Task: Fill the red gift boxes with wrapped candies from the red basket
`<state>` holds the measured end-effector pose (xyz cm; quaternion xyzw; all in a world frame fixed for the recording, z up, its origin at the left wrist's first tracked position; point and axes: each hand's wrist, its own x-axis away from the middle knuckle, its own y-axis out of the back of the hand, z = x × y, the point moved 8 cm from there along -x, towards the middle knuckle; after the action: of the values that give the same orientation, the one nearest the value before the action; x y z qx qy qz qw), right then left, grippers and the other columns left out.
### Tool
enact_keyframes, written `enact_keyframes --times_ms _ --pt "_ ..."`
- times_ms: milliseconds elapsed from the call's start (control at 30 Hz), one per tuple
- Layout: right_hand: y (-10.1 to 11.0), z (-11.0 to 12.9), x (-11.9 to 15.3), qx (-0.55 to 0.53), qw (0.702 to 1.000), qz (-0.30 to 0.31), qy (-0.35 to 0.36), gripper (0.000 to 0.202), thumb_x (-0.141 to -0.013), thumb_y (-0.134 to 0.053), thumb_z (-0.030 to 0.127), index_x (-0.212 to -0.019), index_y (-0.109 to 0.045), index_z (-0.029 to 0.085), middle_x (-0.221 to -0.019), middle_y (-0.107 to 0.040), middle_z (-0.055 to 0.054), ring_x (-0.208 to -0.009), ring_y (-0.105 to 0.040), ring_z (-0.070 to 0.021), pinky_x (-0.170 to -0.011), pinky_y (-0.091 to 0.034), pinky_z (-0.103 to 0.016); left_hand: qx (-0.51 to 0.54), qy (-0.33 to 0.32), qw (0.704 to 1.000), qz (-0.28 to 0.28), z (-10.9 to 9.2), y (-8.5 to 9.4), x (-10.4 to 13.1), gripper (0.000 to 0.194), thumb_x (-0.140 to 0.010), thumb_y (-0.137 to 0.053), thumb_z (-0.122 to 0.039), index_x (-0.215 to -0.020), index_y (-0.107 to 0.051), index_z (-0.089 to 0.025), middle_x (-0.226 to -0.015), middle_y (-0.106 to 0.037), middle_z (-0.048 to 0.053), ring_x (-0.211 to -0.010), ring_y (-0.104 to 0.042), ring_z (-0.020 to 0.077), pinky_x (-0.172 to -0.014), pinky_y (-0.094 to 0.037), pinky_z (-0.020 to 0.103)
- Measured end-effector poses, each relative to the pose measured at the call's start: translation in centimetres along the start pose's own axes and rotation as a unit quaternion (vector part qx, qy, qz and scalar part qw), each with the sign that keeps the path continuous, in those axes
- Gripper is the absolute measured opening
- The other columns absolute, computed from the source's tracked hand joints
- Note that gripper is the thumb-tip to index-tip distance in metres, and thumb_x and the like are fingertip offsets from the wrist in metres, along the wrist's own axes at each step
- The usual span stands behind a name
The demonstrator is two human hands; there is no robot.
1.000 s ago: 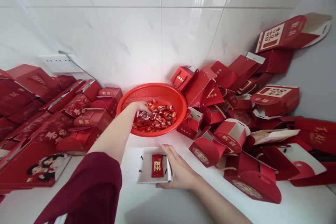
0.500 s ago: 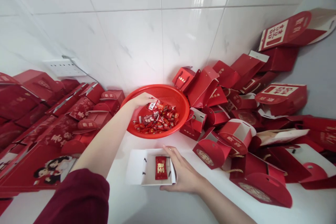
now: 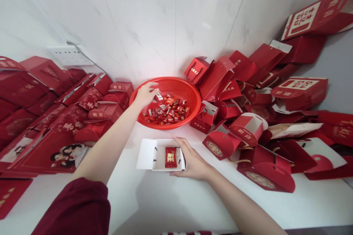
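Observation:
My left hand (image 3: pixel 146 94) is over the left side of a red plastic basket (image 3: pixel 196 106). A small wrapped candy (image 3: pixel 159 96) with a white label shows at its fingertips, partly covered by the hand. Lower in the basket lies a pile of red wrapped candies (image 3: pixel 173 112). My right hand (image 3: pixel 191 159) grips the right end of a small box (image 3: pixel 145 154) with a white inside. This box lies on its side with its flap out to the left. Inside it rests one red packet (image 3: pixel 171 157) with gold print.
Red gift boxes (image 3: pixel 220 141) crowd the right side in a loose heap, some with open lids. More red boxes (image 3: pixel 93 114) stand stacked at left. Behind is a tiled wall (image 3: pixel 143 25) with a socket strip (image 3: pixel 70 55). Everything stands on a white tabletop (image 3: pixel 162 198).
The view has shifted, so the scene sits higher. My left hand has drawn slightly left and up from the candies, its fingers lifted. My right hand stays on the box.

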<state>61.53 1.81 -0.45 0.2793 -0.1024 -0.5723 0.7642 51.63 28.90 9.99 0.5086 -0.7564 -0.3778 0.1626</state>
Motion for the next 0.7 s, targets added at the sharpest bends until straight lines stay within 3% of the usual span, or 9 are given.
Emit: enact_keyframes --times_ms 67,133,233,333,433,500,600,700 --pt "0.0 0.0 0.0 0.000 1.000 0.002 -0.003 0.127 -0.067 -0.084 0.048 -0.158 0.002 0.030 -0.150 -0.027 -0.013 -0.140 -0.035 -0.0281 -0.114 -0.036 -0.041 -0.052 0.019 0.997 -0.051 0.7 0.5 -0.6 0.058 -0.093 -0.053 -0.028 -0.147 -0.037 -0.013 -0.143 -0.049 0.020 -0.121 -0.060 0.0283 -0.101 -0.050 0.043" --pt "-0.1 0.0 -0.1 0.001 1.000 0.003 0.001 0.127 -0.067 -0.084 0.050 -0.158 0.002 0.029 -0.150 -0.026 -0.013 -0.141 -0.033 -0.0283 -0.114 -0.035 -0.041 -0.102 0.023 0.993 -0.058 1.0 0.0 -1.5 0.071 -0.085 -0.064 -0.027 -0.147 -0.034 -0.010 -0.153 -0.033 0.023 -0.140 -0.040 0.0349 -0.116 -0.033 0.047" --pt "-0.1 0.0 -0.1 0.006 1.000 0.001 0.008 0.127 -0.067 -0.084 0.051 -0.158 0.002 0.028 -0.151 -0.026 -0.013 -0.142 -0.032 -0.0280 -0.115 -0.034 -0.041 -0.158 -0.003 0.987 0.011 0.9 -2.7 -3.1 0.073 -0.078 -0.073 -0.030 -0.142 -0.042 -0.010 -0.158 -0.022 0.024 -0.146 -0.029 0.0393 -0.120 -0.026 0.047" --pt "0.0 -0.1 -0.2 0.010 1.000 0.000 0.007 0.127 -0.066 -0.084 0.052 -0.158 0.000 0.028 -0.151 -0.026 -0.013 -0.142 -0.032 -0.0280 -0.115 -0.034 -0.040 -0.195 -0.069 0.971 0.120 0.2 -6.1 -4.1 0.073 -0.076 -0.075 -0.026 -0.142 -0.045 -0.018 -0.163 -0.016 0.016 -0.146 -0.032 0.0337 -0.118 -0.029 0.039" --pt "0.0 -0.1 -0.4 0.010 1.000 0.001 0.007 0.129 -0.063 -0.086 0.052 -0.158 -0.002 0.028 -0.150 -0.028 -0.013 -0.141 -0.033 -0.0285 -0.115 -0.033 -0.041 -0.228 -0.119 0.942 0.216 -0.1 -9.0 -4.3 0.071 -0.073 -0.077 -0.017 -0.139 -0.050 -0.024 -0.160 -0.031 0.010 -0.142 -0.039 0.0274 -0.116 -0.033 0.035" --pt "0.0 -0.2 -0.5 0.008 1.000 0.002 0.007 0.130 -0.061 -0.087 0.052 -0.158 -0.003 0.028 -0.149 -0.029 -0.013 -0.140 -0.035 -0.0284 -0.115 -0.034 -0.040 -0.251 -0.125 0.925 0.255 0.1 -10.2 -4.2 0.058 -0.079 -0.074 -0.019 -0.134 -0.055 -0.021 -0.149 -0.046 0.011 -0.134 -0.047 0.0277 -0.112 -0.039 0.042" --pt "0.0 -0.3 -0.6 0.006 1.000 0.003 0.005 0.129 -0.062 -0.086 0.051 -0.158 -0.004 0.026 -0.149 -0.030 -0.014 -0.139 -0.036 -0.0284 -0.114 -0.035 -0.040 -0.279 -0.115 0.913 0.276 0.6 -10.9 -4.1 0.039 -0.093 -0.062 -0.030 -0.129 -0.056 -0.017 -0.134 -0.056 0.012 -0.118 -0.058 0.0262 -0.099 -0.049 0.049" --pt "0.1 -0.2 -0.7 0.007 1.000 0.004 0.006 0.127 -0.063 -0.085 0.050 -0.158 -0.005 0.025 -0.149 -0.030 -0.014 -0.140 -0.035 -0.0285 -0.115 -0.034 -0.040 -0.298 -0.090 0.909 0.277 1.0 -10.8 -3.8 0.035 -0.095 -0.060 -0.034 -0.125 -0.057 -0.016 -0.126 -0.059 0.011 -0.109 -0.061 0.0235 -0.092 -0.054 0.045"
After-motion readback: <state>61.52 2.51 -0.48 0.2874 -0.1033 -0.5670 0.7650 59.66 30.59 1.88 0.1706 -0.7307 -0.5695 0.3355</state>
